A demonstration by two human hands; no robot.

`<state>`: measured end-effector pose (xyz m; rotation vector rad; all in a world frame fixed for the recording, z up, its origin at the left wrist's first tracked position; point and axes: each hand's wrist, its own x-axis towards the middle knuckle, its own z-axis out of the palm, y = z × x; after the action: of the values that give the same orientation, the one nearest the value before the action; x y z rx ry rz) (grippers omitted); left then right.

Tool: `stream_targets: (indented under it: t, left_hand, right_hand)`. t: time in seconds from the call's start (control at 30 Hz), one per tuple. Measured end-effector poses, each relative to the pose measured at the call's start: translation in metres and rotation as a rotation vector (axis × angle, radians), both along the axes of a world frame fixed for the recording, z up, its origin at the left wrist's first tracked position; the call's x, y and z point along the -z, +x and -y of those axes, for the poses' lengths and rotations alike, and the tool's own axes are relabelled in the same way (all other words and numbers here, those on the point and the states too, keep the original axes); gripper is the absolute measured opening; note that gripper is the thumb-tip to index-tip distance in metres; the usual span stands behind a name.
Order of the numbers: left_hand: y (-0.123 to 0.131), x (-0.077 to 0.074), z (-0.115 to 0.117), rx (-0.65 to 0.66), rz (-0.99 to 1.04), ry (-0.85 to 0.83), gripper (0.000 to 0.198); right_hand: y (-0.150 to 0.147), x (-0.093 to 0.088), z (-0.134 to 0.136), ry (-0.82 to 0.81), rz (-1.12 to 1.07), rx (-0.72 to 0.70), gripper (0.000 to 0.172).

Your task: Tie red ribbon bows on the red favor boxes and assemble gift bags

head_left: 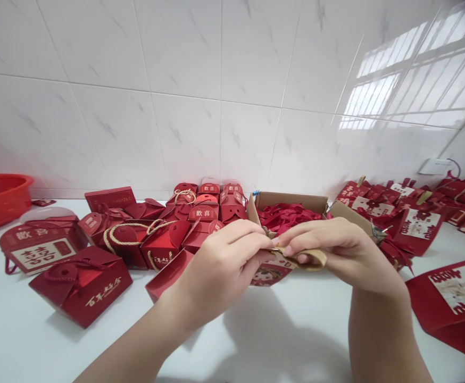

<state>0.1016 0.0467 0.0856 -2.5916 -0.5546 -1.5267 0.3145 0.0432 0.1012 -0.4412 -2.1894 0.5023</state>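
Note:
My left hand [232,260] and my right hand [332,244] meet at the top of a small red gift box [270,275] with a printed cartoon figure. The fingers of both are closed. A gold ribbon [317,259] loops out under my right fingers, which pinch it. The left fingers grip the top of the box beside the ribbon; exactly what lies between those fingertips is hidden. Just behind my hands, an open cardboard carton [292,200] holds a heap of red ribbons [284,215].
Several closed red gift boxes [81,284], some with rope handles [124,234], crowd the left of the white table [192,356]. More red gift bags [420,229] stand at the right, with one red bag [451,303] nearer. A red plastic basin [3,202] sits far left. Behind rises a tiled wall [184,64].

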Motion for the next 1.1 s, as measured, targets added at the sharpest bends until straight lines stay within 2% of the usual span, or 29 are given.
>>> stream_targets:
  t: [0.1, 0.23, 0.47, 0.83, 1.1]
  left_hand:
    - [0.000, 0.000, 0.000, -0.001, 0.001, 0.032, 0.014]
    - [0.001, 0.001, 0.001, 0.022, -0.008, 0.127, 0.016]
    - [0.005, 0.002, 0.000, -0.030, -0.016, 0.272, 0.015]
    - [0.007, 0.007, -0.005, -0.095, 0.023, 0.232, 0.017]
    - [0.007, 0.007, -0.005, -0.111, 0.045, 0.207, 0.014]
  right_hand:
    - [0.000, -0.002, 0.005, -0.010, 0.008, 0.004, 0.022]
    - [-0.001, -0.003, 0.013, -0.075, 0.054, 0.082, 0.029]
    - [-0.002, -0.004, 0.015, 0.127, 0.173, 0.197, 0.024]
    - [-0.014, 0.004, 0.006, -0.093, 0.113, 0.245, 0.020]
    - [-0.018, 0.005, 0.003, -0.003, 0.078, 0.240, 0.013]
